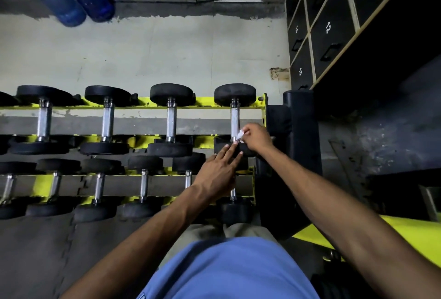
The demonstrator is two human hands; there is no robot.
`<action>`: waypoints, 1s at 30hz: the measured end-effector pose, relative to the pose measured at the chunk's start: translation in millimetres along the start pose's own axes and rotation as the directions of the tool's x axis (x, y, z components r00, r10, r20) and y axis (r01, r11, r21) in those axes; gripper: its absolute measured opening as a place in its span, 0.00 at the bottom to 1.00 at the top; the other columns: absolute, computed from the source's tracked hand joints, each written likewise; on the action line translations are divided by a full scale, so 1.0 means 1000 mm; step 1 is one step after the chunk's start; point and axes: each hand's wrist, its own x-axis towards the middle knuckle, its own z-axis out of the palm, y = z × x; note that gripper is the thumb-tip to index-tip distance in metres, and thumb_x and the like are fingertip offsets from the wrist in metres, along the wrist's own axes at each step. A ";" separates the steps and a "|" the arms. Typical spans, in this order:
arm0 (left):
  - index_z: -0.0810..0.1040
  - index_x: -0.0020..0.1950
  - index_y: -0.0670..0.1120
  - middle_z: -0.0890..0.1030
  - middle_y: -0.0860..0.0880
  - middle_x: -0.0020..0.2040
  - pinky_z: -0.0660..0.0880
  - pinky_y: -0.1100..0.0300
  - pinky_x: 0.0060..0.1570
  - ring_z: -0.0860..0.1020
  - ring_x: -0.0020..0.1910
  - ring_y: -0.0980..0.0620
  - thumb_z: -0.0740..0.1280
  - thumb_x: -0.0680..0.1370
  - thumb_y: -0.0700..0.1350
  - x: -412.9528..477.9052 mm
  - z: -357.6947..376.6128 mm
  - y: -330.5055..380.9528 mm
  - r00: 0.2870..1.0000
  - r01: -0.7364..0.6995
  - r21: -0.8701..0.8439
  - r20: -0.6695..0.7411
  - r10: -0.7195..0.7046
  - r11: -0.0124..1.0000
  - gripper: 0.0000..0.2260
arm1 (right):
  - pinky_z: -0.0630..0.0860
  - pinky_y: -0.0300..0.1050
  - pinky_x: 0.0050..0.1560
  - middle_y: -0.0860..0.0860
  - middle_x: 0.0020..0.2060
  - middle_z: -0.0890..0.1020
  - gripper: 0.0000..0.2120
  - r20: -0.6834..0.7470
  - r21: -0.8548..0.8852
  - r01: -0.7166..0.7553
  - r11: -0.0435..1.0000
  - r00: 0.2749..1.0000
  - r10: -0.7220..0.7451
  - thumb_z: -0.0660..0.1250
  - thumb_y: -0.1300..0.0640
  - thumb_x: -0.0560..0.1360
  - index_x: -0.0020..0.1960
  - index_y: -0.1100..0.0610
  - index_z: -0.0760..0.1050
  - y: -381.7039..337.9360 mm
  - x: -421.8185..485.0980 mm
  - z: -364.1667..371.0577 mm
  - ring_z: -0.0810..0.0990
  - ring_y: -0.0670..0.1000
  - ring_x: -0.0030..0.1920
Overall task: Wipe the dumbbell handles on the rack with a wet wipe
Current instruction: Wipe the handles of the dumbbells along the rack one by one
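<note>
Blue shirt [226, 272] is filling bottom centre. Yellow two-tier metal rack [133, 107] is spanning left to centre, carrying black-headed dumbbells. Left hand [219, 169] is lying flat, fingers straight, bracing the rightmost upper dumbbell's near head. Right hand [256, 137] is pinching a small crumpled white wet wipe [239, 135] against that dumbbell's dull chrome handle [234, 119], centre right. Probably early going; other handles likely pending.
</note>
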 end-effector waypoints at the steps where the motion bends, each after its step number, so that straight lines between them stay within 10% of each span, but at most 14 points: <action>1: 0.48 0.87 0.49 0.42 0.43 0.86 0.60 0.46 0.80 0.47 0.85 0.43 0.63 0.84 0.49 0.000 -0.003 0.000 1.000 0.002 -0.002 0.000 -0.002 1.000 0.36 | 0.80 0.49 0.53 0.52 0.50 0.85 0.08 0.021 0.005 -0.021 1.000 1.000 0.020 0.69 0.62 0.75 0.49 0.53 0.84 -0.002 0.003 0.001 0.82 0.55 0.50; 23: 0.76 0.75 0.44 0.76 0.44 0.64 0.83 0.53 0.52 0.78 0.61 0.43 0.78 0.71 0.48 0.011 -0.011 0.009 0.987 0.020 0.013 -0.161 -0.018 1.000 0.32 | 0.68 0.40 0.35 0.51 0.36 0.80 0.11 0.245 0.631 -0.355 0.690 0.935 0.257 0.60 0.64 0.77 0.42 0.58 0.80 -0.012 0.054 0.013 0.73 0.49 0.33; 27: 0.71 0.79 0.46 0.71 0.45 0.69 0.83 0.54 0.51 0.74 0.67 0.44 0.73 0.77 0.50 0.013 -0.016 0.018 0.990 0.068 -0.030 -0.125 -0.071 0.997 0.31 | 0.71 0.40 0.30 0.53 0.30 0.80 0.15 0.394 0.754 -0.468 0.461 0.884 0.253 0.53 0.69 0.77 0.40 0.58 0.76 -0.020 0.060 -0.001 0.78 0.51 0.28; 30: 0.67 0.81 0.45 0.69 0.44 0.74 0.82 0.53 0.57 0.70 0.74 0.42 0.71 0.78 0.50 0.014 -0.017 0.021 0.989 0.108 -0.024 -0.100 -0.110 0.994 0.32 | 0.81 0.49 0.38 0.61 0.42 0.83 0.14 0.418 0.843 -0.488 0.226 0.859 0.296 0.51 0.70 0.77 0.47 0.61 0.75 -0.035 0.080 -0.010 0.83 0.61 0.40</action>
